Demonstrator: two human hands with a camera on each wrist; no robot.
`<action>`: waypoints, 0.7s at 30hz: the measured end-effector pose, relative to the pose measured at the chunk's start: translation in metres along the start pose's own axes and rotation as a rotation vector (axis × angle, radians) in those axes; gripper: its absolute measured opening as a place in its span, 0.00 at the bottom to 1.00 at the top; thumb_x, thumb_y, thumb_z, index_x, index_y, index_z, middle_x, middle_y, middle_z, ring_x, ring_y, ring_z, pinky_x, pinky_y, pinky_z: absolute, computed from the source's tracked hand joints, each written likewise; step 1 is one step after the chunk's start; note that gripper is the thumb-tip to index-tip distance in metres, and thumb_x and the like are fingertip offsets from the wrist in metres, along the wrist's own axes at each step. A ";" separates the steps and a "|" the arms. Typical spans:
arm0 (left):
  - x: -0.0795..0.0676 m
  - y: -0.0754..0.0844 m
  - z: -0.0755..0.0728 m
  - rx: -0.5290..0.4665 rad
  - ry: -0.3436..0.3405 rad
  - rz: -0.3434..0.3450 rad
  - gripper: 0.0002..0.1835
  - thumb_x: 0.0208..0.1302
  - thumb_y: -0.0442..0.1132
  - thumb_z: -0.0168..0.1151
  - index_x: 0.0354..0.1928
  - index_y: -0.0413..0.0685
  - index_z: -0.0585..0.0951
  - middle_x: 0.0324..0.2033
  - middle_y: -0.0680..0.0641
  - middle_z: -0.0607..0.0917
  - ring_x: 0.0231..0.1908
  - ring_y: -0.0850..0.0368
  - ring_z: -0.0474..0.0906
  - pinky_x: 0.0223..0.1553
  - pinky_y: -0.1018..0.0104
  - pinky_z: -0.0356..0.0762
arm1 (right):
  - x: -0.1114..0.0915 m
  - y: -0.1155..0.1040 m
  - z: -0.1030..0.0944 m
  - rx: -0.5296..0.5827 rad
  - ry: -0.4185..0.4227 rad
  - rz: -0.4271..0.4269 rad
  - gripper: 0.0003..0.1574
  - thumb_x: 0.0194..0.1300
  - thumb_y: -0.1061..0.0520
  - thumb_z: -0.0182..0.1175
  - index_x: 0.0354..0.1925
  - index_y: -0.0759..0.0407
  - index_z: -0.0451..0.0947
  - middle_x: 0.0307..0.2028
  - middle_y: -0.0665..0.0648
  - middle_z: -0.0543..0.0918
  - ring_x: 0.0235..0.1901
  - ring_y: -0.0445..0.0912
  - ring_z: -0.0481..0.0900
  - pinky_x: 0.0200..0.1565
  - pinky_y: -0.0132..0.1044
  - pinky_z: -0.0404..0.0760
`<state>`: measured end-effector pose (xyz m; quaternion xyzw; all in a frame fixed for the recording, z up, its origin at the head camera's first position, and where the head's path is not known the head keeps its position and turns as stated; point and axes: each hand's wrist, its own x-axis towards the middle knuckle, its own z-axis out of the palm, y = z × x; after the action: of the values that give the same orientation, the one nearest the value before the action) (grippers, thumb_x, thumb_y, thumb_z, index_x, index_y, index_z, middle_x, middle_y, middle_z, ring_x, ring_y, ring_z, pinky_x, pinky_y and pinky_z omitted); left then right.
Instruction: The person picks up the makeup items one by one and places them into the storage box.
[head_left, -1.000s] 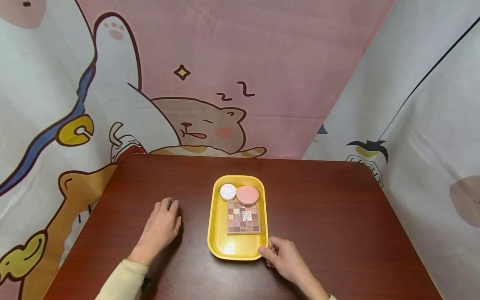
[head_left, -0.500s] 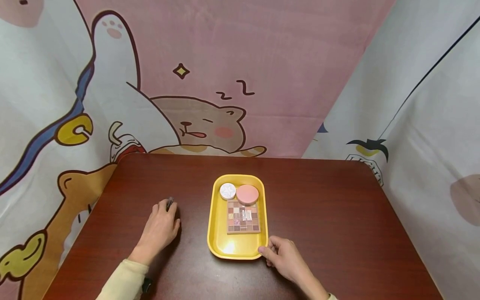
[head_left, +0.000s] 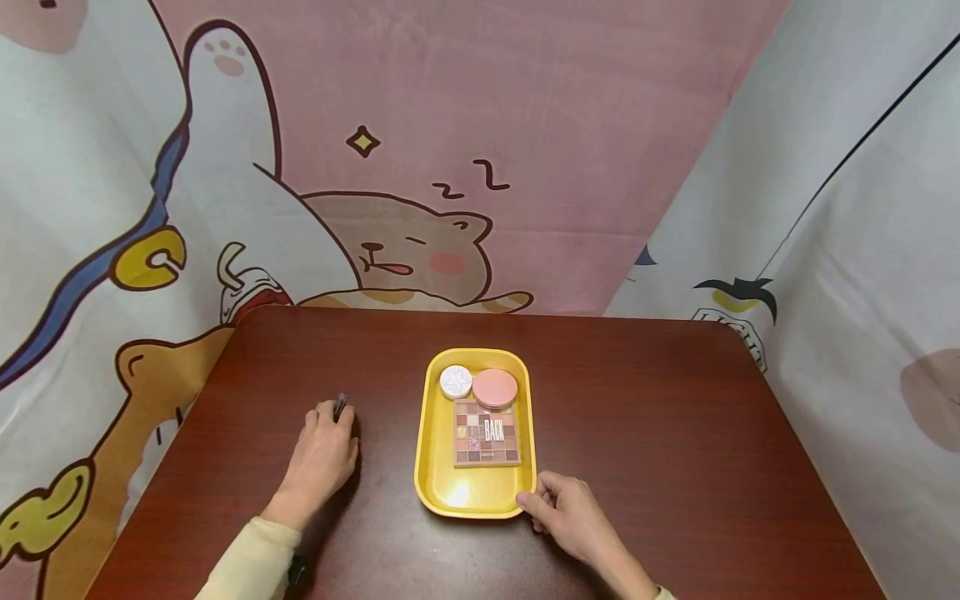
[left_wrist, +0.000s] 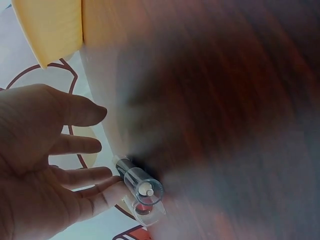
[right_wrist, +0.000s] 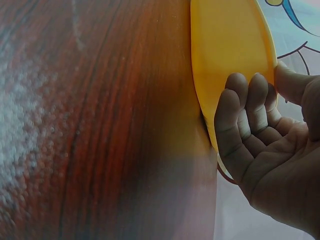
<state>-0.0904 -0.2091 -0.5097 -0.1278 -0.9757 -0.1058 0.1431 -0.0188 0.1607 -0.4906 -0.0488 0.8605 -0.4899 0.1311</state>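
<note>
My left hand [head_left: 322, 457] lies over the table's left part, its fingers reaching toward a small dark tube [head_left: 341, 407]. In the left wrist view this tube [left_wrist: 142, 184] has a clear round end with a white tip inside, and the fingertips touch or nearly touch it. Beside it sits a second clear piece [left_wrist: 145, 212] with red inside, partly hidden. My right hand [head_left: 573, 517] grips the lower right corner of a yellow tray [head_left: 435, 492], thumb on the rim and fingers curled against the outer wall. The tray holds an eyeshadow palette [head_left: 487, 442], a pink round compact [head_left: 495, 388] and a white round case [head_left: 456, 382].
Both hands work on a dark red-brown wooden table [head_left: 660, 433]. A printed cartoon cloth [head_left: 570, 125] hangs behind and along its sides. The tray stands mid-table, between the two hands.
My left hand has drawn very slightly back and left, so more of the dark tube shows past its fingers. My right hand and the tray stay in place.
</note>
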 end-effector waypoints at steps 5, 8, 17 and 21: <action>0.000 -0.001 0.002 0.019 0.025 0.021 0.22 0.48 0.25 0.74 0.47 0.28 0.78 0.43 0.24 0.78 0.36 0.28 0.76 0.35 0.39 0.82 | 0.000 -0.001 0.000 0.013 0.000 0.002 0.22 0.68 0.48 0.69 0.24 0.56 0.73 0.17 0.49 0.79 0.16 0.37 0.73 0.20 0.29 0.68; 0.000 -0.001 0.002 0.039 0.043 0.042 0.21 0.47 0.23 0.72 0.46 0.28 0.78 0.39 0.25 0.77 0.34 0.29 0.76 0.34 0.42 0.83 | 0.000 -0.001 0.000 0.013 0.003 0.004 0.22 0.68 0.48 0.69 0.24 0.57 0.72 0.17 0.49 0.79 0.16 0.37 0.73 0.20 0.29 0.68; -0.001 0.001 0.007 0.067 0.077 0.044 0.20 0.40 0.21 0.70 0.40 0.29 0.77 0.28 0.32 0.76 0.29 0.32 0.77 0.32 0.43 0.81 | 0.000 0.000 0.000 -0.026 0.007 0.012 0.21 0.69 0.49 0.68 0.24 0.55 0.72 0.16 0.48 0.78 0.17 0.37 0.73 0.21 0.29 0.69; -0.002 0.003 0.006 0.051 0.050 0.005 0.19 0.42 0.21 0.68 0.40 0.30 0.77 0.27 0.33 0.76 0.29 0.32 0.77 0.31 0.41 0.81 | -0.001 0.000 0.001 -0.008 0.010 0.004 0.22 0.68 0.48 0.69 0.24 0.56 0.72 0.16 0.48 0.78 0.17 0.37 0.73 0.20 0.29 0.69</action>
<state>-0.0895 -0.2052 -0.5154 -0.1240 -0.9738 -0.0837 0.1710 -0.0180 0.1603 -0.4907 -0.0451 0.8632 -0.4863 0.1276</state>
